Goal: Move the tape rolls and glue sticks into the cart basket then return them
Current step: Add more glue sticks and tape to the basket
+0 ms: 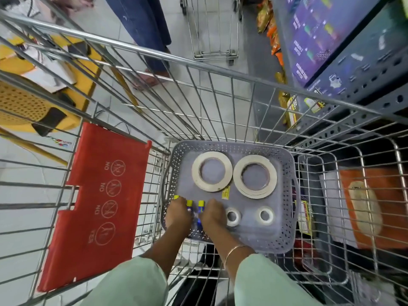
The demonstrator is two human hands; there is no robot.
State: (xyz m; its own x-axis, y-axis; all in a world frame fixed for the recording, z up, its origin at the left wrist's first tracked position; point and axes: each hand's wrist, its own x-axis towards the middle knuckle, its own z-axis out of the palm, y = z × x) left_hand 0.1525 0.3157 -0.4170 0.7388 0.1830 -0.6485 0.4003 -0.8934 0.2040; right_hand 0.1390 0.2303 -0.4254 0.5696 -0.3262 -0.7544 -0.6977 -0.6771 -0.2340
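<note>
Under both hands (195,214), curled together, glue sticks (200,204) lie in the basket (284,230).

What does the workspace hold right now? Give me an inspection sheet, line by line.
Surface: grey perforated basket resting in a wire shopping cart.
Job's things: two large tape rolls and two small tape rolls lying flat in the basket; yellow-capped glue sticks at its near left.
Clutter: small yellow price sticker between the large rolls.
Hands: left hand and right hand both on the glue sticks; grip unclear.
Cables: nothing seen.
Surroundings: red child-seat flap, store shelving, second cart, a bystander's legs.
</note>
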